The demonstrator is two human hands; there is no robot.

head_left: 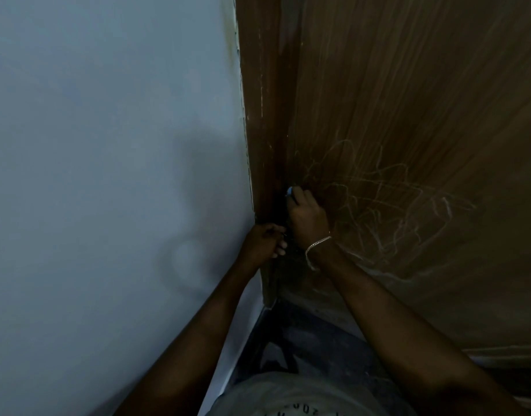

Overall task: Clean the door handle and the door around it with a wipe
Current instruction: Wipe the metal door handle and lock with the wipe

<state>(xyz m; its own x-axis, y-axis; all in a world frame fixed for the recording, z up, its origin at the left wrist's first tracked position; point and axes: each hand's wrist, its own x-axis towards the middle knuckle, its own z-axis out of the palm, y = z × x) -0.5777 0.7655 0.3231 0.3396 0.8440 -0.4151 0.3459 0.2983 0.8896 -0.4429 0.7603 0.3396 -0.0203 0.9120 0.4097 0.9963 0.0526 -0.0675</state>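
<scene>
The right hand (307, 216) is pressed to the brown door (408, 145) close to its left edge, its grip clenched around a wipe (289, 192), of which only a pale blue corner pokes out above the fingers. The left hand (262, 241) sits just below and left of the right hand, at the door's edge by the frame (258, 115); its fingers curl around something dark there, but whether that is the handle I cannot tell (the spot is deep in shadow, and no handle shows clearly).

Judging from how the door looks, the job seems far from finished. Pale scribbles (393, 205) spread across the door to the right of the right hand, unwiped, and fainter scratch-like lines climb above it. The wipe works only the strip nearest the door's edge. Whether the handle has been cleaned cannot be read here. The grey wall (108, 145) left of the door is outside the task.
</scene>
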